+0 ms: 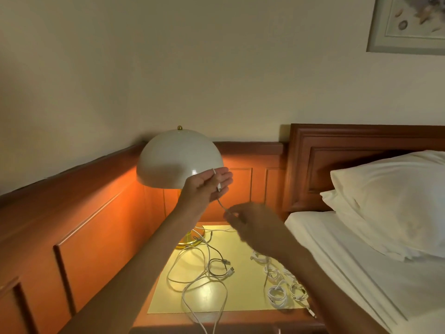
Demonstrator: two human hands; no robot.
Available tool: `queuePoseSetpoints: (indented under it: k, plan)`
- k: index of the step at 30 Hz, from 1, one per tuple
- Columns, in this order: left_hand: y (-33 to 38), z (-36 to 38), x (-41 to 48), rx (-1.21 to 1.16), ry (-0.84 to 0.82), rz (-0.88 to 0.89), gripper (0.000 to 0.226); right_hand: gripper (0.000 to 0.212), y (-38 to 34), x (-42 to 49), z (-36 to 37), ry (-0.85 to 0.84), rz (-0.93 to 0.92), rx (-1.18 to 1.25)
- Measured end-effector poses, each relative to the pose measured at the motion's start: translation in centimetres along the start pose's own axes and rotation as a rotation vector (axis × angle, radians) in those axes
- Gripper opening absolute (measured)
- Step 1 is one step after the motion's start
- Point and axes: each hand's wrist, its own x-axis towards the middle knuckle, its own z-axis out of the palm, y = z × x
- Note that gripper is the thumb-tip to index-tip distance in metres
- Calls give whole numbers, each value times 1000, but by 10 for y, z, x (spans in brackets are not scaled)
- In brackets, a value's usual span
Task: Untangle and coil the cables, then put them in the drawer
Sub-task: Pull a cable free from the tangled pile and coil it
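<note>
- The left hand [207, 184] is up by the lamp [179, 157], palm up and fingers flat.
- One end of a thin cable [220, 203] lies across those fingers.
- The right hand [251, 224] is blurry and pinches the same cable a bit lower down.
- Loose cables [202, 268] lie in a messy tangle on the table [252, 318].
- Coiled cables [279, 289] sit to the right, near the bed [349, 261].
</note>
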Motion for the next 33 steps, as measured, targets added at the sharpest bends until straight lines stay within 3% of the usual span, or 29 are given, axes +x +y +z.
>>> queuePoseSetpoints:
  k: [2, 4, 9, 15, 17, 19, 22, 24, 26, 29, 31, 33]
  plan:
    - [-2, -2, -5, 231, -109, 43, 25, 21, -4, 10, -22, 44, 3, -231]
    - [3, -3, -11, 360, -303, -1, 20, 20, -10, 22, -50, 19, -20, -301]
    - [24, -11, -24, 87, -620, -246, 34, 20, -28, 46, -102, -203, -135, -125]
    - [39, -15, -39, -290, -541, -206, 20, 38, -10, 55, -71, -247, -32, 701]
    - [41, -12, -37, -461, -420, -160, 18, 33, 0, 43, -42, -182, 109, 957]
    - [39, -7, -31, -659, -216, -167, 22, 23, 5, 24, -14, -116, 214, 1052]
    - [23, 1, -18, -598, -46, -63, 27, 23, 0, -2, 10, -95, 275, 899]
    - [5, 7, -13, -289, 47, 42, 26, 24, -5, -7, 8, -82, 222, 644]
    - [-8, 9, -10, 117, 90, 202, 23, 24, -7, -1, -5, -61, 124, 219]
    - [-16, 1, -7, 568, -94, 279, 22, 19, -11, 15, -37, -67, 29, -207]
    - [-12, -5, -9, 565, -314, 107, 23, 17, -11, 28, -61, -68, -17, -275]
    - [-5, -9, -15, 354, -486, -100, 31, 15, -10, 42, -84, -175, -61, -211]
